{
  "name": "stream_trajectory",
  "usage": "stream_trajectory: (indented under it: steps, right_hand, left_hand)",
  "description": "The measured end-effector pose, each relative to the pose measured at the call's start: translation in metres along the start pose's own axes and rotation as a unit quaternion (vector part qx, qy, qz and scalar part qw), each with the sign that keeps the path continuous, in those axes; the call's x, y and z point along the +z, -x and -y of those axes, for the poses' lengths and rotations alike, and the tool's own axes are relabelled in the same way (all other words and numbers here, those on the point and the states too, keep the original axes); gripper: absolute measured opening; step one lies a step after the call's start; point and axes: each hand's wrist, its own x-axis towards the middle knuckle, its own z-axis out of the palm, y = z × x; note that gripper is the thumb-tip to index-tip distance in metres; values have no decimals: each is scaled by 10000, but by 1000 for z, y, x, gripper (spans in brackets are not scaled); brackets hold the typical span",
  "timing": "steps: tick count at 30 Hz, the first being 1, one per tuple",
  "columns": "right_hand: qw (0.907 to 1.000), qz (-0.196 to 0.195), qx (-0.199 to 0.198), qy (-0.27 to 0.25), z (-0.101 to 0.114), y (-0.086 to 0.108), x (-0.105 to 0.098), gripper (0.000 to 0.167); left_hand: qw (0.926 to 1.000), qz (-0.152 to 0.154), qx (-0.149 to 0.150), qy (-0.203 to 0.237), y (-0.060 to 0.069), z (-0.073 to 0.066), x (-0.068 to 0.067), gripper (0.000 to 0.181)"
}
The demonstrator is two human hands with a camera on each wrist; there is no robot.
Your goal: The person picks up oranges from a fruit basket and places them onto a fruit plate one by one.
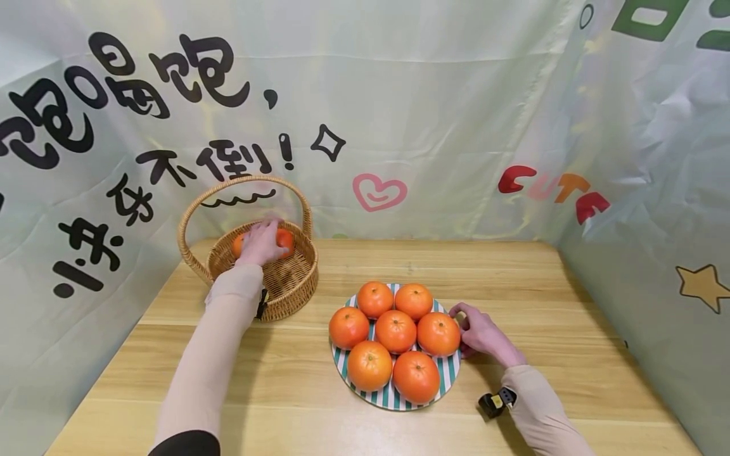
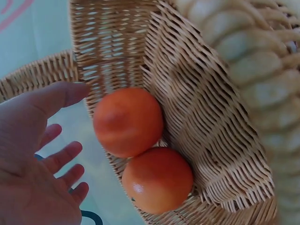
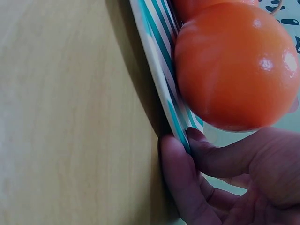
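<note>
My left hand [image 1: 262, 244] is over the wicker basket [image 1: 291, 297], its fingers spread and nothing held. Two oranges [image 2: 127, 122] lie side by side against the basket's far wall; the left wrist view shows the hand apart from them. On the right, my right hand [image 1: 485, 334] pinches the rim of a plate [image 3: 157, 77] between thumb and fingers. Teal and white stripes cover this plate, and several oranges [image 1: 396, 331] sit on it. The orange nearest that hand [image 3: 236, 65] rests just above the thumb, inside the rim.
The basket's tall arched handle [image 1: 245, 179] rises over its opening. Both basket and plate stand on a wooden table [image 1: 296, 405]. A printed cloth [image 1: 445, 126] hangs along the back and both sides of the table.
</note>
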Motion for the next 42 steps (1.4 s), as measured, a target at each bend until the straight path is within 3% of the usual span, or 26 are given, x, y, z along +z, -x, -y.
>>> stream_trajectory:
  steps: [7,16,27,36,42]
  right_hand:
    - [10000,40,-30,15,0,-1,0,37]
    - [10000,28,1,12,0,0,-1,37]
    - [9999,13,-57,105,0,0,2,35]
    - [10000,-13,-1,65,0,0,1,35]
    - [9999,-27,-82,107,0,0,0,36]
  left_hand:
    - [9973,379,98,-615,-6,2,7,79]
    - [9933,873,-78,-755,-9,-1,14,83]
    - [9911,1115,-232,-696,-11,-3,21,86]
    - [9893,1134,-398,-822,-9,-4,19,84]
    - [9891,1309,-508,-436,-3,-9,12,86]
